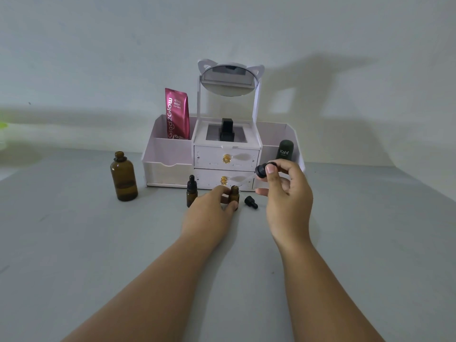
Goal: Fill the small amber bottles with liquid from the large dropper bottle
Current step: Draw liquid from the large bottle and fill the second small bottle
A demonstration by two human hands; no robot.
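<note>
The large amber bottle [124, 177] stands uncapped at the left, partly filled with liquid. My left hand [209, 211] grips an open small amber bottle [234, 195] upright on the table. My right hand [286, 191] pinches the black bulb of the large dropper [262, 170]; its clear glass tube slants down to the small bottle's mouth. A second small amber bottle [191, 192], capped with its dropper, stands just left of my left hand. A small black dropper cap [251, 202] lies on the table between my hands.
A white cosmetic organiser [172, 166] with two drawers and a cat-ear mirror [228, 80] stands right behind the bottles. It holds a pink serum pouch [177, 114], a black bottle [227, 130] and a dark Kahf container [285, 149]. Grey tabletop [74, 243] extends toward me.
</note>
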